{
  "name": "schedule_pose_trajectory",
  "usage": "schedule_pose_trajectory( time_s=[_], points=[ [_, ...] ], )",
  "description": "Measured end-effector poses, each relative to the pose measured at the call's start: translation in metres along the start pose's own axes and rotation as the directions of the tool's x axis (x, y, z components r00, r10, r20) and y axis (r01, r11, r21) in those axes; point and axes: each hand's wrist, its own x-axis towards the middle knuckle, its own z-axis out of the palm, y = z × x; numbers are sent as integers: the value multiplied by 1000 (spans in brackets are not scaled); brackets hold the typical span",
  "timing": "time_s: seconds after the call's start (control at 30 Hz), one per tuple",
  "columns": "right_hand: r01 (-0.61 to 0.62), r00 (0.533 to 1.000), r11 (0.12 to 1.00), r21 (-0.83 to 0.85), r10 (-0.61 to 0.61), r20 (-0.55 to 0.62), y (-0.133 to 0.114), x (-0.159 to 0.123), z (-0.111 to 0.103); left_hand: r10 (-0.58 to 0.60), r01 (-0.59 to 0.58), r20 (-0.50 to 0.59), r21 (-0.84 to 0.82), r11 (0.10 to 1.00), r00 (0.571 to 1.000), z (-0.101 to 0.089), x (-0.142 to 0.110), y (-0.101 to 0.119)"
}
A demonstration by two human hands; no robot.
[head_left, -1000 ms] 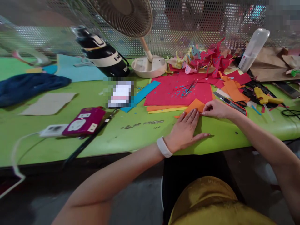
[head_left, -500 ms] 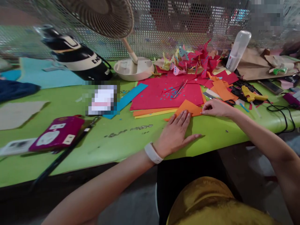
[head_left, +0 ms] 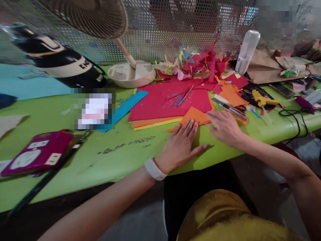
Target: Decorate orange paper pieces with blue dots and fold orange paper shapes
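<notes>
- A long worktop (head_left: 140,159) runs across in front of me, covered in bright green, a soft sheen along its front edge.
- Behind it stands a grey metal panel (head_left: 150,45), punched all over with small round holes.
- Through the holes I make out dark shapes (head_left: 185,16), too blurred to name, and a bluish bright patch (head_left: 250,13).
- Below, the grey floor (head_left: 140,207) lies in dim light.

One black bottle (head_left: 59,56), beyond and well left of the left hand's fingers (head_left: 185,127), bears on its pale band (head_left: 67,71) dark capitals seemingly beginning "EN", blurred thereafter, while a magenta box (head_left: 52,147), left of those fingers, shows pale, unreadable labels (head_left: 53,159).
</notes>
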Motion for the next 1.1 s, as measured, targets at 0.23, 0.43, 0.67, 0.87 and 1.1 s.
schedule_pose_trajectory(
  time_s=[0.23, 0.43, 0.67, 0.87, 1.1],
  points=[
    [209, 971, 977, 44, -213, 107, -8, -7, 26, 3, -3, 3, -3, 1000, 1000, -1, 1, -1],
    [210, 971, 976, 64, -216, 103, -4, -7, 27, -3, 3, 11, 5, 1000, 1000, -2, 1, 0],
    [196, 974, 979, 57, -201, 104, -5, -8, 27, -15, 14, 26, 23, 1000, 1000, -1, 1, 0],
    [158, 971, 986, 46, -164, 173, -6, -7, 19, -10, 10, 12, 14, 1000, 1000, -2, 2, 1],
    [124, 977, 992, -38, -115, 182, 16, -21, 3, -22, 21, 32, 21, 1000, 999, -6, 2, 4]
  ],
)
